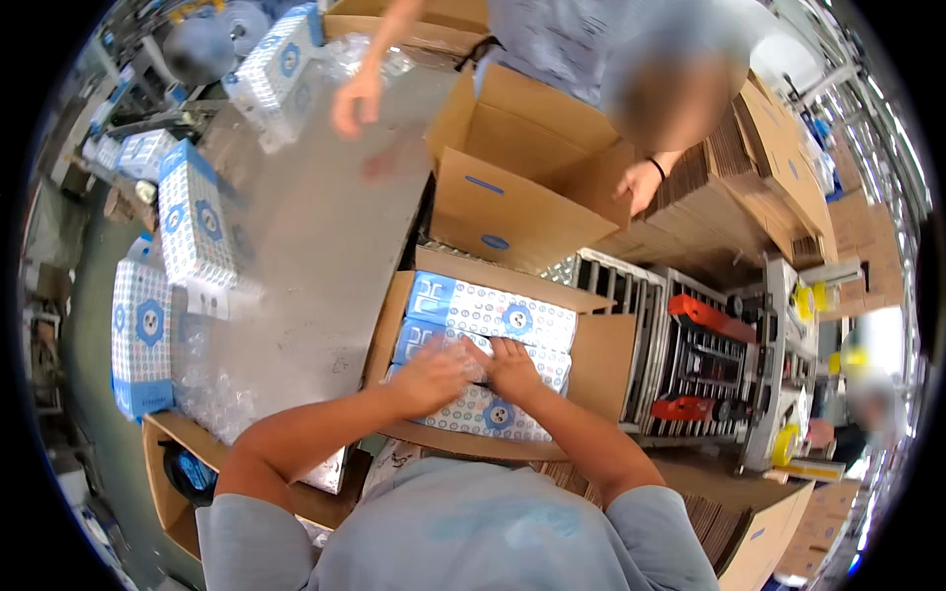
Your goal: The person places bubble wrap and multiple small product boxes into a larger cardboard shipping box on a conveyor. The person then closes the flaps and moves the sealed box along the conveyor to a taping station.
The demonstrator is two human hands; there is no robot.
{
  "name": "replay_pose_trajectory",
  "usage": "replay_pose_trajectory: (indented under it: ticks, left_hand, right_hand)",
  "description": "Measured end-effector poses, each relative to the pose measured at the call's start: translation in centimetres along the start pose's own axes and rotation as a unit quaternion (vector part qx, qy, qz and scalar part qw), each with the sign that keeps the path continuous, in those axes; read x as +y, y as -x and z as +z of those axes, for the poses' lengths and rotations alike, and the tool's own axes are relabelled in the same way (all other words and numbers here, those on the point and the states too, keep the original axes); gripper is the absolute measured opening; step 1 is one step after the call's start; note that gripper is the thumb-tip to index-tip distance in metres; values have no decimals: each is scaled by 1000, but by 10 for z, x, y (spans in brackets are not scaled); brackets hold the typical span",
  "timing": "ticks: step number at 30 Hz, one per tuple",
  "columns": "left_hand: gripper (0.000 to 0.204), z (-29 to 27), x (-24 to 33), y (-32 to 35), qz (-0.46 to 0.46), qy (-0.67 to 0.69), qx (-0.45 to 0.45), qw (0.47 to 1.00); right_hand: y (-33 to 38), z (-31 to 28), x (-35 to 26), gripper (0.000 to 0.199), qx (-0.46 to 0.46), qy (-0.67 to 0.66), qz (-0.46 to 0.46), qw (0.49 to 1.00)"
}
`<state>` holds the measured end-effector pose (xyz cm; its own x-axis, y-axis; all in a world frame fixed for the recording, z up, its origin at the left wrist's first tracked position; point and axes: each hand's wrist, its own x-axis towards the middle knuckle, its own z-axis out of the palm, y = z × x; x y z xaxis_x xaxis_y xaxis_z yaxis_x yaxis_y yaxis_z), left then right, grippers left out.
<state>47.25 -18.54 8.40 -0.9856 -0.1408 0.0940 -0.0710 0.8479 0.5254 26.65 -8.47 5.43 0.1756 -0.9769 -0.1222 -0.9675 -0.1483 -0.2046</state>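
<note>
An open cardboard carton point(603, 379) stands in front of me, with several white packs with blue ends and a round blue emblem lying side by side in it. My left hand point(434, 376) is over the middle pack point(418, 337), slightly blurred, its fingertips hard to make out. Beside it my right hand point(514, 370) rests on the packs with its fingers stretched out, near the front pack point(463, 414). The two hands almost meet. At the far side of the carton, the back pack point(493, 307) shows its printed top.
Across from me, a co-worker's hand point(641, 185) holds an empty open carton point(532, 148); the other hand point(357, 101) is over the metal table point(325, 227). More packs point(143, 330) stand at the left edge beside bubble wrap point(212, 394). A roller conveyor with a red-armed taping machine point(709, 317) lies right.
</note>
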Motion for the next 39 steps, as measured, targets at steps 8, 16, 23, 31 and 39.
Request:
replay_pose_trajectory:
  ticks: [8,16,23,31,39]
  left_hand:
    - [68,-2,-29,36,-65,-99,-40,992]
    - [61,24,-29,5,-110,-75,79,988]
    - [45,160,-42,-87,-549,285,196,761]
    - [54,50,147,-244,-138,146,-90,976]
    - [100,122,70,-288,-269,-163,191,930]
  right_hand:
    - [102,-119,33,52,357,95,345,863]
    - [147,-102,132,31,50,-200,458,865]
    - [184,-113,230,30,14,27,453,891]
    - [170,-54,291,60,-212,-178,347,896]
    - [100,-170,294,33,-78,-193,214,954]
